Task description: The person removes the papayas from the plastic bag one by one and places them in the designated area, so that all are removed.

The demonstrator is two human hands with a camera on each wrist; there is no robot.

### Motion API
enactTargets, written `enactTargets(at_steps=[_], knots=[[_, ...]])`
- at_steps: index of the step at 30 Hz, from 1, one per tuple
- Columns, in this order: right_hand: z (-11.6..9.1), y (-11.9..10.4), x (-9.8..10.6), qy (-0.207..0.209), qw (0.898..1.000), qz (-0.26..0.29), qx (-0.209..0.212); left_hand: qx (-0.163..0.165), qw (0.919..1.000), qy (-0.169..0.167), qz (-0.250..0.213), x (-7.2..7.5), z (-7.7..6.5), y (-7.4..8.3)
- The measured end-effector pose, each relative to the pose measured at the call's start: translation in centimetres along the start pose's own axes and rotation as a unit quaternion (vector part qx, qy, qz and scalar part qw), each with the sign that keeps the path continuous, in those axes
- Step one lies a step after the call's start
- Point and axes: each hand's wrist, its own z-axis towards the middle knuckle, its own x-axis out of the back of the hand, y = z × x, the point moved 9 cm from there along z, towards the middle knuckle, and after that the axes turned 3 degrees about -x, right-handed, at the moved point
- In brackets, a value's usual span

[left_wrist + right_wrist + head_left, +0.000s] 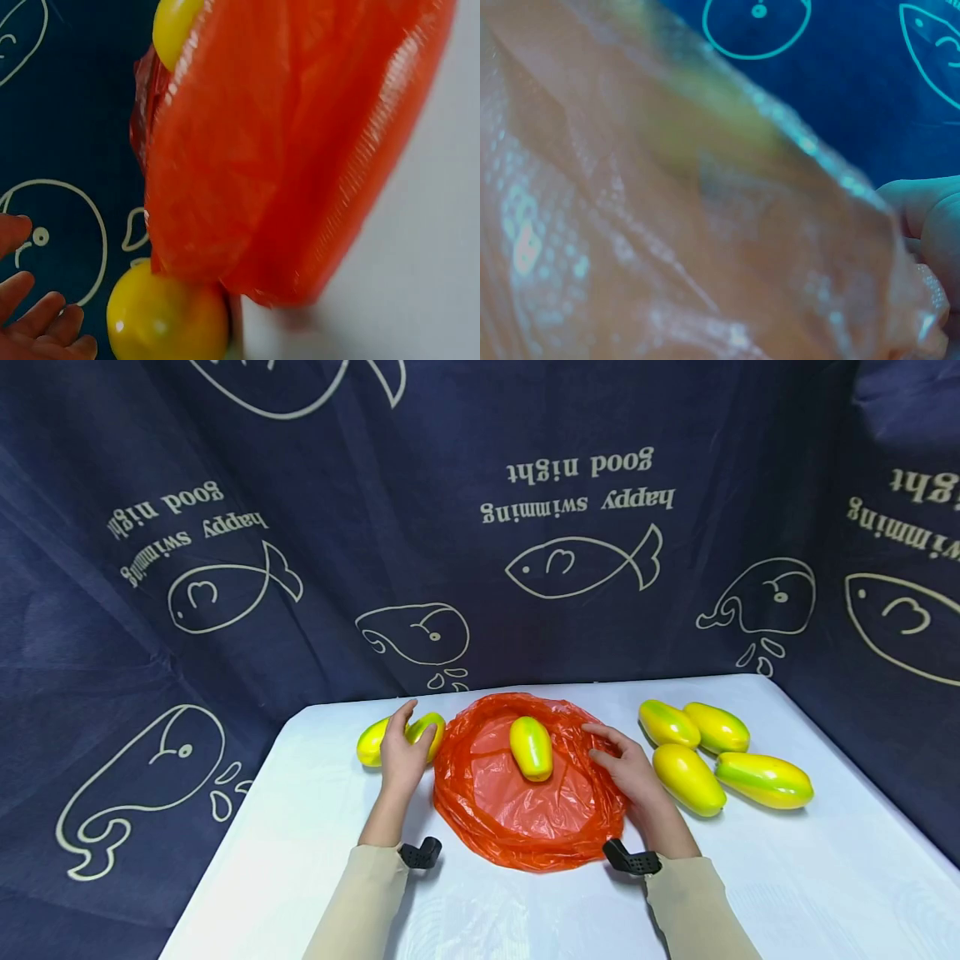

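A red plastic bag [487, 827] lies spread wide on the table, its rim rolled into a ring. One yellow-green papaya [531, 748] rests on the plastic inside that ring. My left hand [403, 756] is held loosely with fingers apart, left of the bag. It partly covers two papayas, one at its left [371, 744] and one by its thumb [429, 731]. In the left wrist view, the left fingers [46, 319] hold nothing. At the bag's right rim, my right hand [630, 768] pinches the plastic between thumb and fingers; the right wrist view shows it bunched there.
Several more papayas [690, 779] lie grouped on the white table [847, 868], right of my right hand. A dark blue curtain [420, 527] with fish drawings hangs behind and at both sides. Black wrist devices sit at both cuffs.
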Motion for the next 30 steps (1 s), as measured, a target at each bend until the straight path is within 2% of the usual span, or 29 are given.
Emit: enactTargets(at_steps=[6, 17, 23, 30], knots=[[-0.1, -0.1, 0.0, -0.003, 1.0, 0.006, 0.0, -0.006, 0.9995, -0.004, -0.031, -1.0, -0.1, 1.0], [-0.2, -0.6, 0.1, -0.006, 1.0, -0.003, 0.015, -0.026, 0.9974, -0.054, -0.041, -4.1, -0.8, 2.7], [-0.3, -1.0, -0.1, -0.008, 1.0, -0.007, 0.021, -0.015, 0.9952, -0.091, -0.033, -5.9, -1.3, 2.7], [-0.3, -1.2, -0.3, -0.015, 0.999, -0.007, 0.029, 0.0, 0.9917, -0.117, -0.054, -7.3, -1.7, 2.8]])
